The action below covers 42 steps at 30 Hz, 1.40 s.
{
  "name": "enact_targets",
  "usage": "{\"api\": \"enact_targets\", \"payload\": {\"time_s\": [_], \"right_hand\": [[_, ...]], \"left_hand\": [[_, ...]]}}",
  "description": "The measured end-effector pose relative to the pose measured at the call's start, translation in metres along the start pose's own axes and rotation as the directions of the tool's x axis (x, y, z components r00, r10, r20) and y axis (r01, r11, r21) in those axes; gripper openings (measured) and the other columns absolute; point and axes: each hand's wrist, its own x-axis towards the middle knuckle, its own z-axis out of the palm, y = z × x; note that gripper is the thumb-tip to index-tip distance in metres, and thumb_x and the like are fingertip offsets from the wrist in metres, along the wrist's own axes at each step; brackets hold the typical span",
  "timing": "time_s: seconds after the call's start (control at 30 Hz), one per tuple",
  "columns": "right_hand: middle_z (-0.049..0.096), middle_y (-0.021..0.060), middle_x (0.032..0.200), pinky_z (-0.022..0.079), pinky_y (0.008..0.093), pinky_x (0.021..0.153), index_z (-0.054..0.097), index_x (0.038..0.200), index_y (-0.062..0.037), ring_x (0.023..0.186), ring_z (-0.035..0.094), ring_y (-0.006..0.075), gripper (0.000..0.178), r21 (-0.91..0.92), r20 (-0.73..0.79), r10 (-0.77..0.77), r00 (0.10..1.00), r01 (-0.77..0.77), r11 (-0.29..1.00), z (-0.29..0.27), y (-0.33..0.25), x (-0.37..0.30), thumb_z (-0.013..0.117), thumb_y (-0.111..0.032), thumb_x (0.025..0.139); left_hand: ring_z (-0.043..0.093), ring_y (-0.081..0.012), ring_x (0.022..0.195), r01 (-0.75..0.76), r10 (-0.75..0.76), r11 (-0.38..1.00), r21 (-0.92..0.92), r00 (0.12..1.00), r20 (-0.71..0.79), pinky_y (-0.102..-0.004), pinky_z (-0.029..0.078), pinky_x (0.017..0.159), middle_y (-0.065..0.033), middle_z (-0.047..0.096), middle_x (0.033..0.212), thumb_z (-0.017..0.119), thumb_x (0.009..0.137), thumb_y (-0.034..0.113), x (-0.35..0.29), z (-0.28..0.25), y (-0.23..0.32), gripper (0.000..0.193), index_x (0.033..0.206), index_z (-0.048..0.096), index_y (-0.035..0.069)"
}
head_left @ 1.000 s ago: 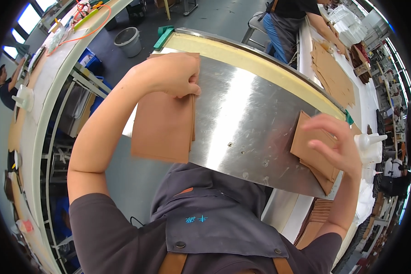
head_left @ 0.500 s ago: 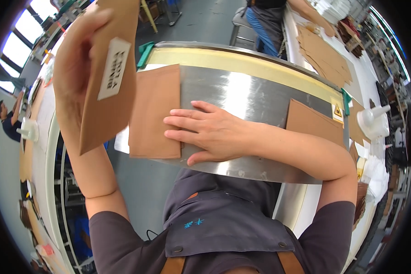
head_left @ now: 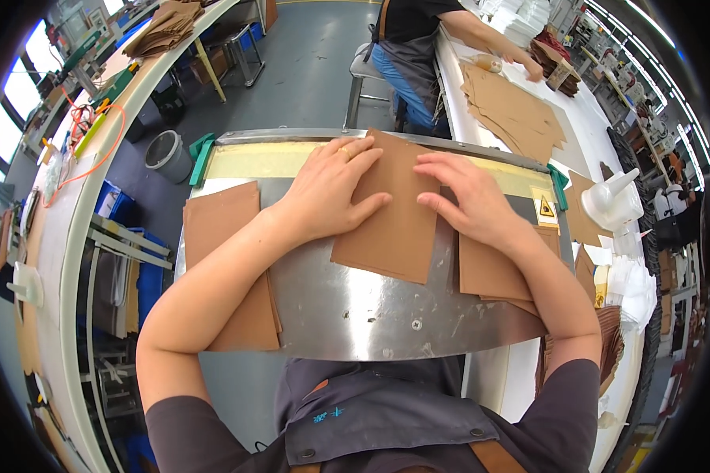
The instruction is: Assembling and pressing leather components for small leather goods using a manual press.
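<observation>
A tan-brown leather panel (head_left: pixel 394 236) lies slightly askew on the shiny metal plate (head_left: pixel 363 315) of the work machine, its far end reaching onto the yellow strip (head_left: pixel 252 162). My left hand (head_left: pixel 335 185) rests along the panel's left edge, fingers stretched out, thumb on its surface. On the opposite side my right hand (head_left: pixel 469 197) is open, with thumb and fingertips at the right edge. A stack of similar panels (head_left: pixel 221 225) sits under my left forearm; another stack (head_left: pixel 493 264) is beneath my right forearm.
Green clamps (head_left: pixel 201 158) flank the metal rail (head_left: pixel 347 134) at the plate's far edge. To the right, a white table holds cut brown sheets (head_left: pixel 513 110) and a white bottle (head_left: pixel 611 201). A seated co-worker (head_left: pixel 406 63) is beyond. A grey bin (head_left: pixel 168 156) stands at left.
My left hand has come down from the raised panel at upper left onto the plate's middle, where a panel now lies. My right hand has moved from the left stack to that panel's right edge.
</observation>
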Motion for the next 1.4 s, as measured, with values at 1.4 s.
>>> {"api": "enact_targets", "payload": {"time_s": [1.4], "right_hand": [[0.059,0.0106,0.136,0.043,0.0422,0.108,0.061,0.126,-0.0028,0.125,0.054,0.0319,0.044,-0.079,-0.02,0.077,0.997,-0.078,0.994,0.003,0.015,-0.01,0.071,-0.029,0.091]], "left_hand": [[0.046,-0.0389,0.132,0.037,-0.048,0.984,0.176,0.997,0.058,-0.0489,0.035,0.112,-0.0186,0.054,0.14,0.069,0.091,0.037,-0.008,0.0,0.004,0.058,0.133,0.056,-0.001]]}}
